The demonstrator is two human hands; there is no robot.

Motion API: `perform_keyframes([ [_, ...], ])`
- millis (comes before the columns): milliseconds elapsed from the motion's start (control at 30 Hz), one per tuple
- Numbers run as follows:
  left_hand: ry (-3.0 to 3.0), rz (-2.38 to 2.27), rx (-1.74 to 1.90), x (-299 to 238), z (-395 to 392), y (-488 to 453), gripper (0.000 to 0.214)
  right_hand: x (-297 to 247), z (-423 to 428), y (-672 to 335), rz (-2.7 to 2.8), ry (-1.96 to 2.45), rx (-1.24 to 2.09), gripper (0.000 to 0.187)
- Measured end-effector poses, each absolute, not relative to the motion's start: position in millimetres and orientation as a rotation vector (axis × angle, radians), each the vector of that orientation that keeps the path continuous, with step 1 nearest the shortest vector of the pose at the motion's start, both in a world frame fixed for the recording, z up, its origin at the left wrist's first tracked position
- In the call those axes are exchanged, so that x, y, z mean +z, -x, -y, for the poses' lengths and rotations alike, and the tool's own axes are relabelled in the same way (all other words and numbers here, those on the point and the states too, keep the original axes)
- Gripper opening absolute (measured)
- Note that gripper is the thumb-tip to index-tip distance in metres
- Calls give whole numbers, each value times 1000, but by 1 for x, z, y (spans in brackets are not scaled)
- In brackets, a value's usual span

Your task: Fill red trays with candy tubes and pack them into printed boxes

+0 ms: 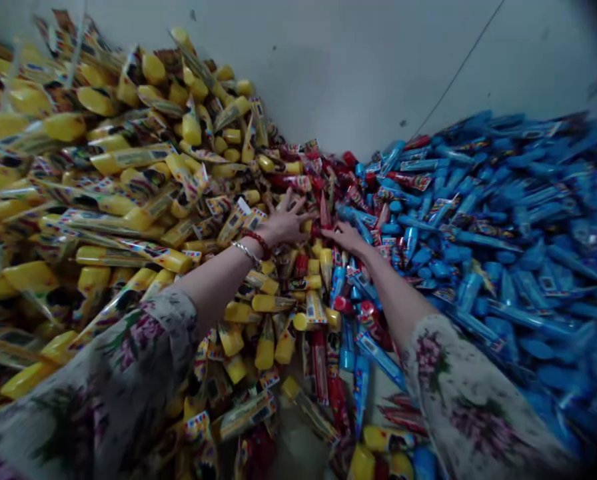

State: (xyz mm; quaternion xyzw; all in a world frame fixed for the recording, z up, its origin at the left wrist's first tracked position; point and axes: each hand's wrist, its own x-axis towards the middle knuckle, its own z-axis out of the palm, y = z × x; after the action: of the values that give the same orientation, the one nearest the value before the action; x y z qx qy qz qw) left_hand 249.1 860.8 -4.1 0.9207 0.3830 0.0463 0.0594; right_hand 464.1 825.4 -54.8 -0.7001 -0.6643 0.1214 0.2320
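Note:
Both of my arms, in floral sleeves, reach forward into a heap of wrapped, tube-like packets. My left hand [284, 223], with a red bead bracelet [256, 244] and a silver bangle [246, 253] at the wrist, lies palm down with fingers spread over yellow packets [231, 220]. Close by on the right, my right hand [346, 237] reaches in at the red packets [325, 210], its pointing finger stretched out toward the left hand. Its other fingers are partly hidden. Blue packets [361, 217] lie just beyond its right side.
A large pile of yellow-capped packets [128, 157] rises on the left. Blue packets [503, 233] are heaped on the right. Between them runs a mixed strip with red packets [320, 367]. Behind stretches a pale smooth surface [338, 73] with a dark line.

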Motion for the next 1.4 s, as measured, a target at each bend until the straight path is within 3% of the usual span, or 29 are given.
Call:
perform_keyframes([
  [100,-2875,-986,96,-11,-824,-237,45,-50,-786,-447,2033,2043,540,45],
  [200,-2813,-836,115,-11,-779,-219,43,-46,-737,-428,2067,2111,507,41],
  [400,-2629,-679,72,-1,-681,-172,33,-39,-619,-386,2196,2178,689,64],
  [600,-2735,-758,123,-18,-604,-116,46,-6,-523,-356,2087,1934,1094,68],
  [767,-2763,-1034,167,-12,-582,-75,43,32,-501,-350,2162,1835,1421,69],
  [967,-2692,-1359,5,12,-575,-21,44,27,-499,-350,2327,1914,1395,76],
  [1100,-2691,-1561,-30,25,-551,6,41,20,-520,-379,2112,1685,1610,48],
  [1167,-2721,-1742,56,30,-546,-1,36,15,-547,-396,1930,1548,1547,39],
  [1233,-2775,-1855,132,31,-554,-29,36,8,-583,-407,1770,1633,1196,39],
  [1300,-2905,-1680,169,23,-575,-69,45,-3,-623,-407,1682,1811,903,33],
  [1400,-3054,-1222,-97,2,-630,-118,57,-24,-675,-386,1654,1902,731,26],
])
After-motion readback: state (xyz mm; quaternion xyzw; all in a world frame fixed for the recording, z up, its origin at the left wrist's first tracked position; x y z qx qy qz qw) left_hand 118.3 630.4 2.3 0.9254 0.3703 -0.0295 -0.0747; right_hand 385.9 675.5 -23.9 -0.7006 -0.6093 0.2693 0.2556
